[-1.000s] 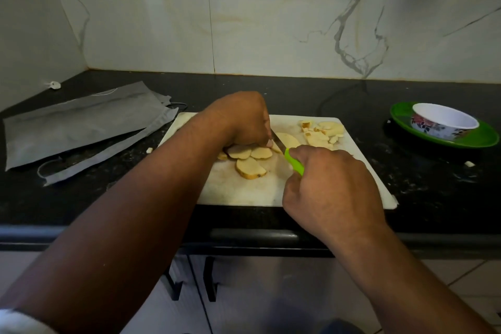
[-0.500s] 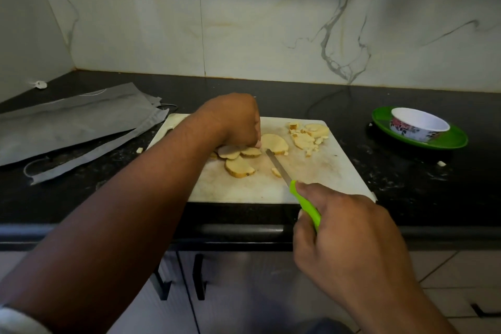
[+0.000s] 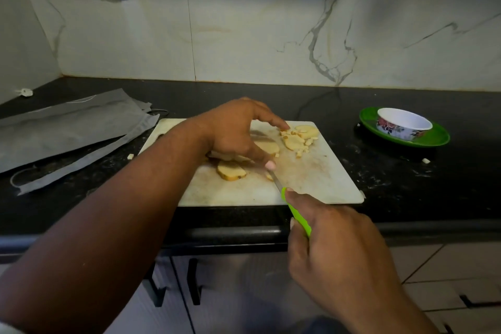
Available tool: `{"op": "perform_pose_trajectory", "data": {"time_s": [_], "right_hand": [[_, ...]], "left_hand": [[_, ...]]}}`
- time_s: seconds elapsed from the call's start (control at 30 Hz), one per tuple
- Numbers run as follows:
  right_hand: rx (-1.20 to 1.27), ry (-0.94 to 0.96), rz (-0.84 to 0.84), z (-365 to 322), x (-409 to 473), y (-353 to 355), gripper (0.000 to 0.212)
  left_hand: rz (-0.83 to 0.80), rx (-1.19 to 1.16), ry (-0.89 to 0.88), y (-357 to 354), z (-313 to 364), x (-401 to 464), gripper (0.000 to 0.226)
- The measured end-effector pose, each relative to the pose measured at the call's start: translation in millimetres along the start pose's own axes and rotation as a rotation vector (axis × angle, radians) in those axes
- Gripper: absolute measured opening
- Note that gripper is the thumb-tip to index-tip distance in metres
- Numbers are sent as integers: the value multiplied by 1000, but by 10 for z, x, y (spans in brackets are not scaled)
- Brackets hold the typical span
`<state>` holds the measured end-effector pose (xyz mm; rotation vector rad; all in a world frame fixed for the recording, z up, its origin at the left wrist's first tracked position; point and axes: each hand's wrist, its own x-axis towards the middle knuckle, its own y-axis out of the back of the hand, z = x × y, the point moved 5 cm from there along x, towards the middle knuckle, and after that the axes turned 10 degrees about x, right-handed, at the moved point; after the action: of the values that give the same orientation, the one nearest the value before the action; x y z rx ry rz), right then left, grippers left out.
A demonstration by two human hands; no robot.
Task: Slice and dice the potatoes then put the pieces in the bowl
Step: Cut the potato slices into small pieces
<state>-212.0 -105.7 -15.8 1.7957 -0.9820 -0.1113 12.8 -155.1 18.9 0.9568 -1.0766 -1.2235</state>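
The white cutting board (image 3: 311,182) on the dark counter carries most of the work: several potato slices (image 3: 231,170) lie mid-board, largely uncut, while a small heap of diced pieces (image 3: 296,139) sits at its far right corner, so dicing looks barely begun. The floral bowl (image 3: 404,123) on its green plate (image 3: 433,138), well apart to the right, appears empty. The left hand (image 3: 233,133) reaches with spread, relaxed fingers over the slices, the right hand (image 3: 333,241) grips the green-handled knife (image 3: 294,209), and stray bits (image 3: 425,161) dot the counter.
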Motion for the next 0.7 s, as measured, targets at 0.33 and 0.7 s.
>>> {"op": "perform_pose_trajectory", "data": {"time_s": [0.33,0.7], "right_hand": [[290,-78,-60,247,5,-74,28],[733,-100,27,398,22,27,29]], "left_hand": [[-208,-94,-83,-227,171,14,44],[-120,-191,-72,-113,38,13,42]]}}
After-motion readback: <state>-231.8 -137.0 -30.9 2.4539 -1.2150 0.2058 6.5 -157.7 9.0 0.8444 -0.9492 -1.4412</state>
